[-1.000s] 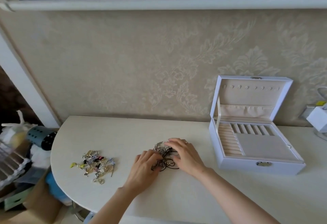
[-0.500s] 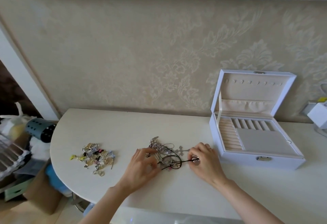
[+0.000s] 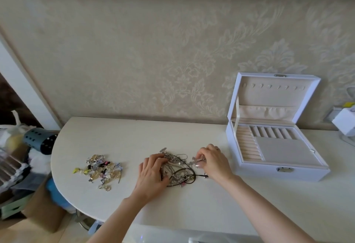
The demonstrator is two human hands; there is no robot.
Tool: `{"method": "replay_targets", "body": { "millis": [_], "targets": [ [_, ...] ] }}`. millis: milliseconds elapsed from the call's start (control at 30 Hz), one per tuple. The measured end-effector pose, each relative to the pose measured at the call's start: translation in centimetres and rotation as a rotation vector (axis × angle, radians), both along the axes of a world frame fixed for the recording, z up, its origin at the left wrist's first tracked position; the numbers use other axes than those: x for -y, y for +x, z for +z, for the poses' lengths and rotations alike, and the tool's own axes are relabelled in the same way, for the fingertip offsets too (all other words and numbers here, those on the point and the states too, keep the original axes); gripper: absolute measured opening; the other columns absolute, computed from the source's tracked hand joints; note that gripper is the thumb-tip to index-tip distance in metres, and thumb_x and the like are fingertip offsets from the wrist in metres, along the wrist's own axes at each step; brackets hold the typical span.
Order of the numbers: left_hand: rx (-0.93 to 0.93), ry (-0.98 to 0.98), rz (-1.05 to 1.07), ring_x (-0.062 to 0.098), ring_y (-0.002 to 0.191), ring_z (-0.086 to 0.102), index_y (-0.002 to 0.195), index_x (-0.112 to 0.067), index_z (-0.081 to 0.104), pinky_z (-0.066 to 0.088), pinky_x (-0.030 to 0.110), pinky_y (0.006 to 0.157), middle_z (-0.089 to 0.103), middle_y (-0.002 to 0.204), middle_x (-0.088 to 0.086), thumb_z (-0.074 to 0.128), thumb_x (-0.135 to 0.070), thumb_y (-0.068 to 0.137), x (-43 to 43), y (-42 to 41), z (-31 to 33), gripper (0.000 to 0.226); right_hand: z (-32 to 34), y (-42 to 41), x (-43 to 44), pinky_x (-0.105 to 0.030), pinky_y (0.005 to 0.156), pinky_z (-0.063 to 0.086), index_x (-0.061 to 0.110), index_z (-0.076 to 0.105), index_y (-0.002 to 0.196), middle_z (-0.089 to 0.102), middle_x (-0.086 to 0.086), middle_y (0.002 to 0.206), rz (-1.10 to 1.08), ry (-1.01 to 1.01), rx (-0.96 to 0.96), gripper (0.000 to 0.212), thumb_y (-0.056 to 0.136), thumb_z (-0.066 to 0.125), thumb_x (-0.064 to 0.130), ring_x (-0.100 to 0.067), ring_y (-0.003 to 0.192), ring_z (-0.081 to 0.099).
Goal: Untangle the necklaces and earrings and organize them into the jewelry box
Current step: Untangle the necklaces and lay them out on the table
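A tangle of necklaces [image 3: 178,171], silver chains and a black cord, lies in the middle of the cream table [image 3: 134,137]. My left hand [image 3: 152,175] presses down on the tangle's left side, fingers spread over the chains. My right hand [image 3: 213,161] sits at the tangle's right edge and pinches a small silver pendant piece [image 3: 197,160] between thumb and fingers. A pile of earrings [image 3: 100,170] lies to the left. The white jewelry box [image 3: 276,171] stands open at the right, with its ring rolls and compartments bare.
The table's curved left edge drops off to clutter on the floor: a dark perforated cylinder [image 3: 38,140], bags and boxes. A white object [image 3: 344,122] stands at the far right by the wall. Patterned wallpaper backs the table.
My right hand has let go of the black cord end and moved up-left to pinch a silver piece. My left hand stays on the tangle. The camera tilted slightly down.
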State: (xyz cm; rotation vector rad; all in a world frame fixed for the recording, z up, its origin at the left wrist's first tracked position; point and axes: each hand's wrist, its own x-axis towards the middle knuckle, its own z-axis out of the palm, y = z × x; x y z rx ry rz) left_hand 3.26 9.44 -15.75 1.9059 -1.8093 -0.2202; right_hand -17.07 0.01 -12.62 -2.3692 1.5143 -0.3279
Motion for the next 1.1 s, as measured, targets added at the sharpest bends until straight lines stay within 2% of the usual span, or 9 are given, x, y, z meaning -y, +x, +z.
{"method": "replay_targets", "body": {
  "millis": [233, 333, 433, 500, 667, 767, 867, 933, 1100],
  "targets": [
    [-0.004, 0.044, 0.014, 0.018, 0.127, 0.030, 0.134, -0.015, 0.042, 0.019, 0.022, 0.098, 0.033, 0.143, -0.005, 0.025, -0.053, 0.062, -0.3, 0.3, 0.1, 0.084, 0.4, -0.2, 0.2, -0.029, 0.084, 0.040, 0.023, 0.053, 0.081, 0.056, 0.001, 0.102, -0.041, 0.081, -0.016, 0.016, 0.082, 0.069, 0.025, -0.020, 0.103, 0.048],
    [-0.018, 0.039, -0.030, 0.018, 0.120, 0.036, 0.129, -0.020, 0.050, 0.022, 0.021, 0.092, 0.040, 0.137, -0.008, 0.024, -0.045, 0.063, -0.2, 0.7, 0.2, 0.075, 0.4, -0.6, -0.1, -0.029, 0.072, 0.044, 0.022, 0.053, 0.072, 0.060, 0.010, 0.077, -0.128, 0.149, 0.157, 0.020, 0.078, 0.071, 0.015, -0.018, 0.084, 0.060],
    [-0.045, 0.037, -0.068, 0.020, 0.114, 0.040, 0.132, -0.020, 0.048, 0.026, 0.024, 0.090, 0.041, 0.127, -0.003, 0.027, -0.042, 0.064, -0.5, 1.0, 0.3, 0.075, 0.6, -1.2, -0.3, -0.020, 0.059, 0.042, 0.022, 0.052, 0.062, 0.058, 0.011, 0.063, -0.236, 0.206, 0.386, 0.031, 0.071, 0.077, 0.006, -0.013, 0.067, 0.057],
    [-0.007, 0.080, -0.100, 0.016, 0.113, 0.037, 0.140, -0.024, 0.037, 0.028, 0.025, 0.094, 0.035, 0.121, -0.005, 0.032, -0.051, 0.064, -0.7, 1.1, 0.6, 0.081, 0.9, -1.4, -0.4, -0.013, 0.056, 0.039, 0.021, 0.052, 0.065, 0.058, 0.005, 0.063, -0.274, 0.212, 0.519, 0.033, 0.067, 0.079, 0.002, -0.012, 0.063, 0.053],
    [0.117, 0.208, -0.143, 0.007, 0.102, 0.029, 0.142, -0.032, 0.023, 0.021, 0.019, 0.090, 0.027, 0.110, -0.012, 0.043, -0.081, 0.054, -1.2, 1.1, 1.5, 0.103, 2.5, -1.5, -0.6, -0.004, 0.057, 0.038, 0.011, 0.065, 0.097, 0.052, -0.001, 0.065, -0.207, 0.284, 0.683, 0.027, 0.076, 0.071, -0.004, -0.007, 0.059, 0.050],
    [0.147, 0.216, -0.098, 0.008, 0.102, 0.029, 0.142, -0.029, 0.024, 0.020, 0.021, 0.088, 0.029, 0.110, -0.013, 0.040, -0.095, 0.040, -1.7, 0.5, 1.8, 0.122, 3.1, -1.2, -0.4, -0.011, 0.059, 0.036, 0.004, 0.070, 0.085, 0.054, -0.001, 0.068, -0.171, 0.295, 0.670, 0.005, 0.081, 0.067, 0.002, -0.012, 0.066, 0.047],
    [0.161, 0.163, -0.031, 0.010, 0.105, 0.035, 0.133, -0.026, 0.036, 0.020, 0.021, 0.086, 0.034, 0.108, -0.013, 0.036, -0.095, 0.043, -1.9, -0.2, 1.9, 0.113, 4.2, -0.9, -0.7, -0.021, 0.068, 0.039, 0.004, 0.068, 0.079, 0.065, 0.009, 0.070, -0.186, 0.361, 0.825, 0.009, 0.086, 0.063, 0.006, -0.007, 0.070, 0.051],
    [0.176, 0.128, -0.014, 0.011, 0.101, 0.038, 0.119, -0.026, 0.045, 0.022, 0.021, 0.083, 0.037, 0.104, -0.013, 0.035, -0.087, 0.053, -2.0, -0.3, 1.7, 0.090, 5.3, -0.9, -0.9, -0.022, 0.067, 0.044, 0.004, 0.068, 0.081, 0.067, 0.011, 0.070, -0.177, 0.411, 0.936, 0.011, 0.088, 0.060, 0.008, -0.008, 0.070, 0.053],
    [0.206, 0.003, 0.031, 0.014, 0.077, 0.038, 0.077, -0.025, 0.046, 0.027, 0.027, 0.071, 0.038, 0.082, -0.010, 0.043, -0.077, 0.062, -2.0, -0.1, 0.9, 0.054, 7.7, -0.7, -1.5, -0.028, 0.056, 0.053, 0.004, 0.059, 0.086, 0.071, -0.015, 0.086, -0.079, 0.593, 1.224, 0.011, 0.093, 0.053, 0.011, -0.021, 0.064, 0.065]
  ]
}}
